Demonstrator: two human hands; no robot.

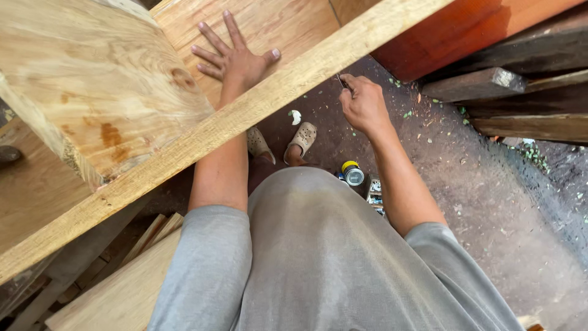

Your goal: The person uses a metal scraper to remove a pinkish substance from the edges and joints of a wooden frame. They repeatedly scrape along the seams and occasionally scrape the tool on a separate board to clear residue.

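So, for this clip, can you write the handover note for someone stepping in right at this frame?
Left hand: open, fingers spread, pressed flat on the plywood sheet behind the long timber plank.
Right hand: closed on a thin pencil-like tool, its tip at the plank's near edge.
The plank runs diagonally across the view at waist height.
On the ground by the feet: a small can with a yellow rim and a small box of bits.
Done: no mark or cut can be made out on the plank.
Left: whatever is being marked at the plank's edge looks unfinished.
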